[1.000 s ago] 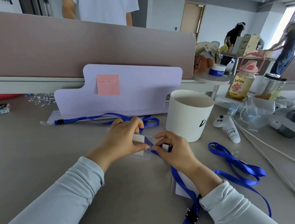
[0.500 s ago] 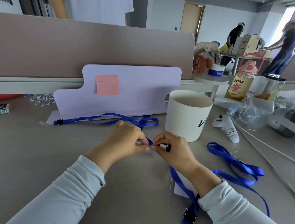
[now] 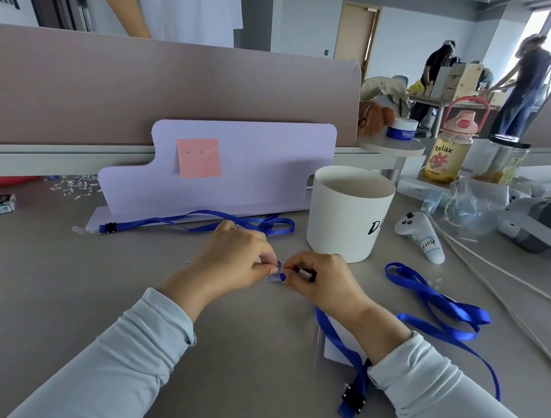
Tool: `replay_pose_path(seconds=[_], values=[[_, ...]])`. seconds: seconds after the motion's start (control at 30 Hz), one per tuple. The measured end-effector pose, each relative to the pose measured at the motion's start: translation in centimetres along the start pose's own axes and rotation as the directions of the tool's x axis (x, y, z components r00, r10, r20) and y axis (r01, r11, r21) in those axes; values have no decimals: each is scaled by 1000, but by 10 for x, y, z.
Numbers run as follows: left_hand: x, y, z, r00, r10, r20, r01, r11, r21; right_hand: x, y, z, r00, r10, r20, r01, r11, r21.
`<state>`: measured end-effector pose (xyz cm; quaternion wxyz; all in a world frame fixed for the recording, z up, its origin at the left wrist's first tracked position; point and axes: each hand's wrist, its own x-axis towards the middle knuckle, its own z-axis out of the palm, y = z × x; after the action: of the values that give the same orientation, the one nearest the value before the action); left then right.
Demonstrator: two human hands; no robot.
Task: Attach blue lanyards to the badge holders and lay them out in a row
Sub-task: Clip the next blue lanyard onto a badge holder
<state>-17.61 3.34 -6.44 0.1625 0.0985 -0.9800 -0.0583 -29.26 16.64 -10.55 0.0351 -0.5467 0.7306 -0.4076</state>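
My left hand (image 3: 232,265) and my right hand (image 3: 323,279) meet fingertip to fingertip at the middle of the grey desk. Between them they pinch the top edge of a clear badge holder (image 3: 275,277), mostly hidden by my fingers, and the black clip end of a blue lanyard (image 3: 336,339). That lanyard runs back under my right wrist to a black buckle (image 3: 354,397). A second badge holder with a white card (image 3: 338,349) lies under my right forearm. Another blue lanyard (image 3: 200,220) lies stretched along the back. A third blue lanyard (image 3: 439,301) is looped at the right.
A white paper bucket (image 3: 350,215) stands just behind my right hand. A lilac card board with a pink sticky note (image 3: 198,157) leans on the partition. A white controller (image 3: 420,235), cables, bottles and jars fill the right side. A person stands behind the partition.
My left hand has curled tighter over the badge holder, hiding the white card seen a second ago. Both hands stay pinched together at the same spot.
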Motion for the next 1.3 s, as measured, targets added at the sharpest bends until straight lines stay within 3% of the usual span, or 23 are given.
replay_pose_path(seconds=[0.73, 1.03, 1.3], values=[[-3, 6, 0, 996, 23, -89, -32, 995, -99, -2, -3, -3, 998, -65, -8, 65, 997, 40], [-3, 8, -2, 993, -35, -112, 12, 979, -202, -1, -5, -6, 997, -62, -37, 64, 995, 75], [8, 14, -8, 983, -152, -100, 124, 961, -247, 7, -11, -24, 997, -23, -76, 20, 999, -40]])
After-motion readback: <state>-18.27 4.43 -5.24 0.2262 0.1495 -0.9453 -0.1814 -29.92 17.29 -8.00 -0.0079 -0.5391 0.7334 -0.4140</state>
